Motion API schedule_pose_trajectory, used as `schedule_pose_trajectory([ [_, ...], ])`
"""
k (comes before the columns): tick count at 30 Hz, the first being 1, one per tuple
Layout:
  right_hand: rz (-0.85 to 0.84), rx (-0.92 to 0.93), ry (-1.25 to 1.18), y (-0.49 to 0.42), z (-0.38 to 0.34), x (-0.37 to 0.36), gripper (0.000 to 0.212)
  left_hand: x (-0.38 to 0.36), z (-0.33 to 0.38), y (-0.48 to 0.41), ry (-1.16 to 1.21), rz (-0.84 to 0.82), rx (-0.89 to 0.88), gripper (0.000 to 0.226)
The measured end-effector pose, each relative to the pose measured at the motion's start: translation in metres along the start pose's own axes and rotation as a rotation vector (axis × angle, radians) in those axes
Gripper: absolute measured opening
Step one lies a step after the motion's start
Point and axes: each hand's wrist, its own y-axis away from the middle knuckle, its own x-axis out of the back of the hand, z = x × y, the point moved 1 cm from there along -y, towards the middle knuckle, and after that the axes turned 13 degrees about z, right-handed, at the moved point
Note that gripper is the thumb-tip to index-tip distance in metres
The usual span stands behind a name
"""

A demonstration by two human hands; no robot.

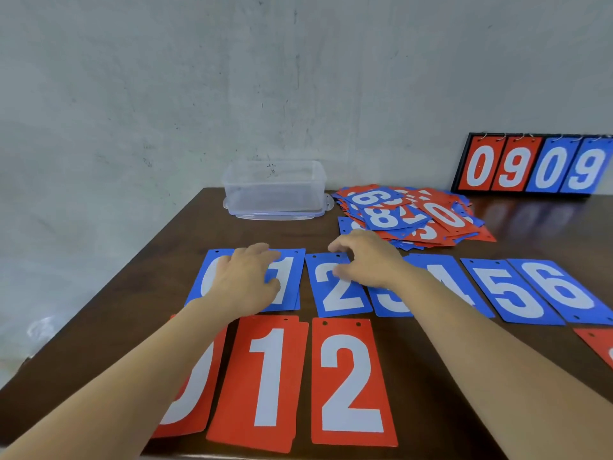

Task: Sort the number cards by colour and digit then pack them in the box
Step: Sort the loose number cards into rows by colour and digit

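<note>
The right hand (368, 260) has its fingers curled over the top edge of the blue 2 card (338, 295) with the thumb on its face, in what looks like a light pinch. Just to its left, the left hand (245, 277) lies flat with straight fingers across the blue 0 card (208, 270) and the blue 1 card (288, 280), pressing them down.

Rightward from the grip the blue row runs on through 3 (391, 305), 4 (446, 277), 5 (512, 293) and 6 (564, 290). Nearer the person lie the red 0 (194, 393), red 1 (265, 376) and red 2 (351, 383).

Beyond the right hand sits the mixed pile (411, 214) of unsorted cards, and beyond the left hand the clear box (275, 190), apparently empty.

The step in hand seems to be sorting: squaring up the blue 2 in its row. Next, the right hand would need to let go, reach to the pile and draw another card for its matching stack.
</note>
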Motion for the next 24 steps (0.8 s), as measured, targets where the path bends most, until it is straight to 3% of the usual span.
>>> schedule_pose_trajectory([
  [3, -0.137, 0.036, 0.067, 0.012, -0.004, -0.003, 0.051, -0.003, 0.003, -0.001, -0.126, -0.185, -0.087, 0.056],
  [7, -0.119, 0.03, 0.125, 0.019, -0.005, -0.007, 0.054, -0.004, 0.007, 0.001, -0.192, -0.226, -0.108, 0.057],
  [14, -0.109, 0.029, 0.133, 0.024, -0.009, -0.006, 0.053, -0.003, 0.007, 0.003, -0.149, -0.194, -0.078, 0.061],
  [18, -0.015, -0.001, 0.029, 0.027, -0.006, -0.001, 0.053, -0.002, 0.011, -0.001, -0.158, -0.141, -0.111, 0.058],
  [24, 0.093, -0.08, -0.014, 0.022, 0.031, 0.022, 0.043, -0.004, 0.043, -0.031, 0.063, 0.016, -0.149, 0.053],
])
